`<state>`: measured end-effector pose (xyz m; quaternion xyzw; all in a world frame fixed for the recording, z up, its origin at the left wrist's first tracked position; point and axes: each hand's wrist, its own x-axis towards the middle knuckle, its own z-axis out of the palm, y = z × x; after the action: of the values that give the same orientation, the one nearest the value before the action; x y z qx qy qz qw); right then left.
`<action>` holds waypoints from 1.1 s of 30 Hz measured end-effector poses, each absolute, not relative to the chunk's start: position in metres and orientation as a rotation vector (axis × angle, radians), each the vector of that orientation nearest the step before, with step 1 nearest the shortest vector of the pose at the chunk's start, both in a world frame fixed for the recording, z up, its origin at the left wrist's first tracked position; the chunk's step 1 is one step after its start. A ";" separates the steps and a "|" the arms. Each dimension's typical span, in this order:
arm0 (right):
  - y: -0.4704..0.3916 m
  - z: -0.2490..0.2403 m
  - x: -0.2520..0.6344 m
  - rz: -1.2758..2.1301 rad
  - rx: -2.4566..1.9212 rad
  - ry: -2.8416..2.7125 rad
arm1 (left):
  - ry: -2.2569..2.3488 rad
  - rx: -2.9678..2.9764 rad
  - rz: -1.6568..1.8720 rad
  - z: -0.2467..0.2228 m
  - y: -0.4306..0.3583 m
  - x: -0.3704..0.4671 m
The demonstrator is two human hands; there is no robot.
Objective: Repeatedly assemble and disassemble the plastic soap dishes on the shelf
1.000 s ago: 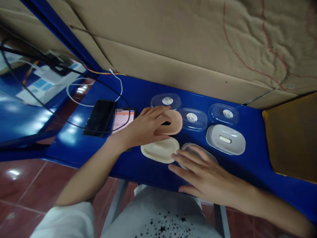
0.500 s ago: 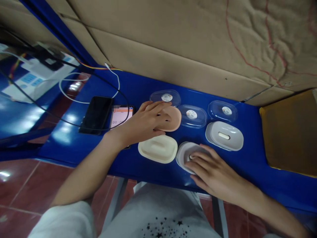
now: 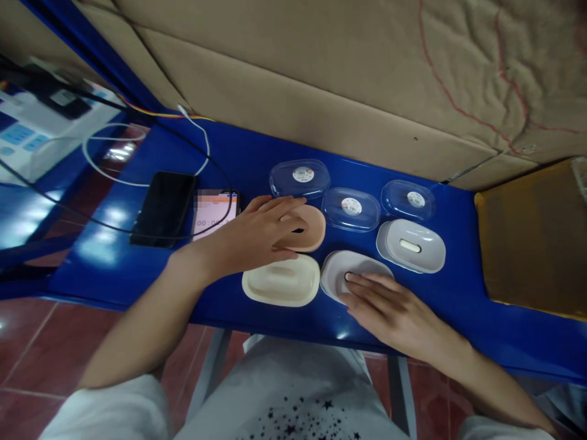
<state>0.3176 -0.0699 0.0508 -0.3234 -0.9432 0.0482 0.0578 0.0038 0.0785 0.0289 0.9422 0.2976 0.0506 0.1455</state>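
My left hand rests over a peach-coloured dish, its fingers partly spread across the dish's left side. Below it lies a cream dish. My right hand is on a grey dish, fingers close together at a small pale piece in its middle; whether they grip it is unclear. Farther right sits another grey dish with a white oval piece in its centre. Three clear lids with round labels lie behind: one left, one middle, one right.
On the blue table at the left are a black phone and a lit phone with cables across them. A power strip lies far left. A brown box stands right, and cardboard lines the back.
The whole view has shifted slightly, so the table things appear farther left. My right hand's fingers have drawn closer together over the grey dish. My left hand remains at the peach dish.
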 end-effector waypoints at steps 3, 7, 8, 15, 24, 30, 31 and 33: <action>-0.068 0.049 0.318 0.226 -0.969 -2.809 | 0.890 2.738 0.155 0.029 0.079 0.004; -0.065 0.053 0.320 0.289 -0.946 -2.713 | 0.876 2.807 0.300 0.045 0.062 0.010; -0.063 0.055 0.322 0.305 -0.941 -2.674 | 0.863 2.838 0.365 0.050 0.052 0.013; -0.042 0.071 0.335 0.360 -1.053 -2.396 | 0.672 2.931 0.705 0.036 -0.047 0.047; -0.010 0.060 0.321 0.241 -1.076 -2.584 | 0.559 3.059 0.607 0.004 -0.061 0.080; -0.004 0.049 0.329 0.257 -1.095 -2.611 | 0.518 3.018 0.668 0.003 -0.064 0.081; -0.005 0.049 0.335 0.235 -1.108 -2.612 | 0.517 3.017 0.660 0.004 -0.064 0.080; -0.013 0.050 0.352 0.167 -1.204 -2.573 | 0.526 3.012 0.626 0.006 -0.062 0.077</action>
<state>0.3524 -0.0131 0.0503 -0.4186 -0.8943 0.0580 0.1473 0.0772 -0.0624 0.0061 0.9650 0.1685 0.2005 0.0103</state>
